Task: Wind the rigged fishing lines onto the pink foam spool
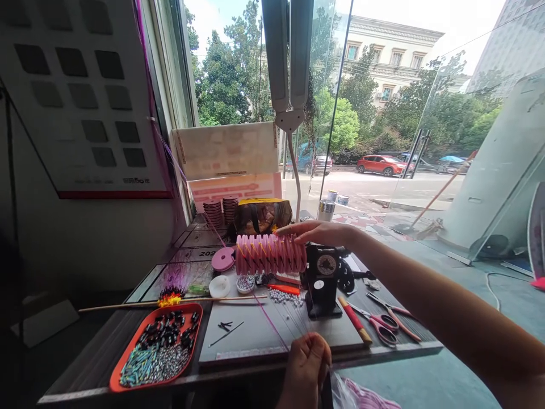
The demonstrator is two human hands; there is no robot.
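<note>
A pink ridged roller (270, 255), wound with orange and dark strands, sits level on a small black hand-cranked machine (323, 278). My right hand (315, 232) reaches in from the right, palm down, its stretched fingers resting on the roller's top. Low in the middle, my left hand (307, 360) is closed in a pinch on thin threads (293, 326). These run up toward the roller and are hard to see. A purple thread (271, 322) slants down to the same hand. Beside the roller's left end is a pink disc spool (223, 259).
An orange tray (198, 341) holds beads and small metal parts. Grey beads (286, 296), an orange tool (284, 289), red scissors (383, 329), pliers (395, 312) and a thin stick (123, 305) lie around. Stacked spools (213, 213) and a dark bag (264, 215) stand behind.
</note>
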